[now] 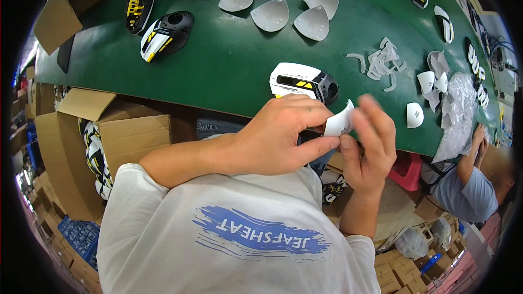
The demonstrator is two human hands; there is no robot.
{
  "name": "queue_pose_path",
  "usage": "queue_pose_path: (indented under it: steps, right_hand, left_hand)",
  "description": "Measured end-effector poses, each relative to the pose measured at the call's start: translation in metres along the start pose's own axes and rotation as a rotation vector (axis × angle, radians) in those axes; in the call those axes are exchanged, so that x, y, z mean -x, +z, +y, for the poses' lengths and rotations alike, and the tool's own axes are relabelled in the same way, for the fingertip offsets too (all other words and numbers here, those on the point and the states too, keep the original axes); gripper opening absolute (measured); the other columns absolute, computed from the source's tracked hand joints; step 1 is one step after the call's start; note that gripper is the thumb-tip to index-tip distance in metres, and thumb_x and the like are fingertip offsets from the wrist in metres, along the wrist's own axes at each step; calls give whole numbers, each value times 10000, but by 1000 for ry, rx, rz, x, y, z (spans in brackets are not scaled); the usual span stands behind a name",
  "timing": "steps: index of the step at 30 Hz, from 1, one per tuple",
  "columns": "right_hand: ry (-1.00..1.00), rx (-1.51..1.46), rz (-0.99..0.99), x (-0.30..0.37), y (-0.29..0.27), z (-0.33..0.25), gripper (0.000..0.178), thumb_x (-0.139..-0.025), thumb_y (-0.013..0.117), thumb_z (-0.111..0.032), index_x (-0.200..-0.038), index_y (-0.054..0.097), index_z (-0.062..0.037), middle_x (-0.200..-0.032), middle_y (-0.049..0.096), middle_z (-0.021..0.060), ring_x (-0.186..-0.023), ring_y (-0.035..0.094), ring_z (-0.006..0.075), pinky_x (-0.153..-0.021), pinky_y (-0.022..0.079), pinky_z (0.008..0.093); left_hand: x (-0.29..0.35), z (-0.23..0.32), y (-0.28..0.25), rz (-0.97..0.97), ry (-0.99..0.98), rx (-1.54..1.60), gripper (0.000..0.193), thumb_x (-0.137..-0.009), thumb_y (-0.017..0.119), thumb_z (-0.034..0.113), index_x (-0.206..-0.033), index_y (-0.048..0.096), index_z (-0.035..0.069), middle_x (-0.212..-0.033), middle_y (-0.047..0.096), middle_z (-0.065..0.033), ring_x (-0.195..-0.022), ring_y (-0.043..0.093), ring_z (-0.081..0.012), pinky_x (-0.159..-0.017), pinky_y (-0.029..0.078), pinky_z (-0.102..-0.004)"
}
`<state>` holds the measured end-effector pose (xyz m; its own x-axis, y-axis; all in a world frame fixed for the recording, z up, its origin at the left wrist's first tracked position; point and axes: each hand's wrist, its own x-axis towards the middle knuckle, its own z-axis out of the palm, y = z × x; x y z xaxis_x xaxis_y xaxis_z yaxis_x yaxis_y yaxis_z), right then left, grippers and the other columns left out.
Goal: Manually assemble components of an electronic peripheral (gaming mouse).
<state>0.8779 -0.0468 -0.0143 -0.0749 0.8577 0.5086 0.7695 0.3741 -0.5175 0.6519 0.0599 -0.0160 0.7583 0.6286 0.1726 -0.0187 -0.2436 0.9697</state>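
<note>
My left hand (289,133) pinches a small white curved plastic cover (339,122) with dark printing, between thumb and fingers at the table's near edge. Just right of it is my right hand (368,144), its thumb close to the cover's lower edge. The right fingers are stretched up and apart from the thumb, the index blurred by motion; whether they touch the cover is unclear. Right behind my hands lies a white and black plastic housing (299,80) with yellow marks. Further right on the table are translucent curved strips (384,61) in a loose pile and another white cover (415,115).
Several grey-white curved shells (271,14) lie at the back of the green table (229,71). More housings (168,35) sit left and far right. A clear plastic bag (457,109) rests near a co-worker (469,188). An open carton (136,140) with housings stands at my left.
</note>
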Motion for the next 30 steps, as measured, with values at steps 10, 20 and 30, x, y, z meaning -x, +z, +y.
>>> queue_pose_path:
  steps: [10, 20, 30]
  right_hand:
    - [146, -129, -75, -6, -4, -11, 738, -713, 1056, -193, -1390, 789, -70, -1394, 830, 153, -1179, 812, 330, -1012, 610, 454]
    - [397, -412, -110, -9, -1, 35, 644, -782, 1041, -115, -1369, 796, -14, -1379, 832, 156, -1216, 815, 291, -1076, 625, 390]
    - [66, -181, -358, -41, 13, 74, 676, -746, 1063, -272, -1330, 809, -46, -1293, 856, 95, -1022, 800, 291, -886, 641, 400]
  left_hand:
    - [3, 7, 2, -136, 50, -142, 238, -1048, 825, 201, -1140, 739, -1, -976, 697, -136, -924, 668, -369, -852, 523, -480]
    - [-6, -5, -45, 153, 300, -770, 796, -823, 999, 353, -1529, 724, 111, -1363, 736, -97, -1206, 666, -313, -1071, 523, -511]
    - [-7, -53, -45, -69, 172, -626, 810, -868, 943, 133, -1613, 635, 60, -1545, 686, -113, -1442, 615, -363, -1234, 496, -513]
